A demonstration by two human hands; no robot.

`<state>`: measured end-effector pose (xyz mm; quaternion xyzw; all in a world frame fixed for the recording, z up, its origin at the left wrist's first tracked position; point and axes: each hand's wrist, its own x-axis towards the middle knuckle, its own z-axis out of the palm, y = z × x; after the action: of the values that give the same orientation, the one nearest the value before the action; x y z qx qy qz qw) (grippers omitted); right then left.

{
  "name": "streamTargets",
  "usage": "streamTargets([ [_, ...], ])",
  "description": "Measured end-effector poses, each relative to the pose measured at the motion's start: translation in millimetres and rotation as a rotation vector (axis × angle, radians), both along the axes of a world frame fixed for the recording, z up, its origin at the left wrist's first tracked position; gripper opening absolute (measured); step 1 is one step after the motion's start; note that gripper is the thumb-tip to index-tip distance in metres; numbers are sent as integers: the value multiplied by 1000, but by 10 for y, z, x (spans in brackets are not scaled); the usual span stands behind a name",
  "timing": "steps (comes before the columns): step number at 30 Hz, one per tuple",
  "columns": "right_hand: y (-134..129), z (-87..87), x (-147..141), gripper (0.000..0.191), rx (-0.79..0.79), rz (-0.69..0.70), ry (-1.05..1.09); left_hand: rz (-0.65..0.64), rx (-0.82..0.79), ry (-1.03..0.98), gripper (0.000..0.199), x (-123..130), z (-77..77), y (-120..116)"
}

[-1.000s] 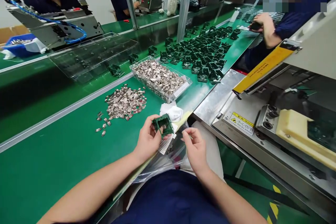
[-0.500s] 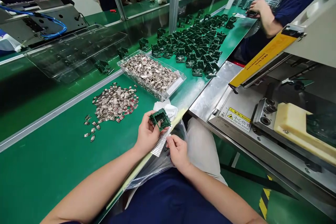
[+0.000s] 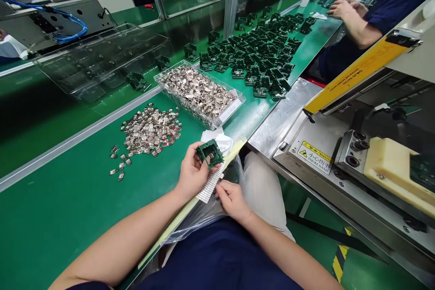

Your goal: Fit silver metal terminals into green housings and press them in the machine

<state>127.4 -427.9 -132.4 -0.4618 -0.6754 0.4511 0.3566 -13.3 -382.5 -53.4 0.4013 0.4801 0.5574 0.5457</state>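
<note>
As we look down along the green conveyor bench (image 3: 57,217), a stainless machine (image 3: 340,181) stands to our right, with a yellow guard bar (image 3: 356,72) and an "INJURE HAND" warning label (image 3: 314,157). Across the bench, a co-worker's hands (image 3: 343,9) rest at the far end, beyond a wide spread of dark green socket housings (image 3: 261,50). A clear plastic tray (image 3: 102,59) lies to the left of that spread, and nearer us a clear bin (image 3: 199,95) brims with small metal contacts. A loose heap of contacts (image 3: 151,129) sits on the belt beside it. Just ahead of us lie a white cloth (image 3: 217,140) and a plastic bag (image 3: 200,222). Our left hand (image 3: 192,170) is closed around a square green housing (image 3: 210,153), holding it up by its edges just in front of the cloth. Our right hand (image 3: 233,201) is curled just below it, its fingers (image 3: 220,186) beside a comb-like silver strip (image 3: 209,184), though we cannot tell whether they grip it
</note>
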Motion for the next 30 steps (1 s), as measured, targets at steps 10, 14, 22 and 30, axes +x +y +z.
streamTargets([
  [10, 155, 606, 416, 18, -41, 108, -288, -30, 97, -66, 42, -35, -42, -21],
  [14, 292, 1060, 459, 25, 161, 49, -217, -73, 149, -38, 40, -56, -91, -40],
  [22, 413, 1064, 134, 10, 300, -161, 9, -103, 222, 106, 40, -106, -181, -75],
  [30, 435, 1096, -45, 13, 385, -144, -160, -190, 278, 158, 38, -125, -166, -97],
])
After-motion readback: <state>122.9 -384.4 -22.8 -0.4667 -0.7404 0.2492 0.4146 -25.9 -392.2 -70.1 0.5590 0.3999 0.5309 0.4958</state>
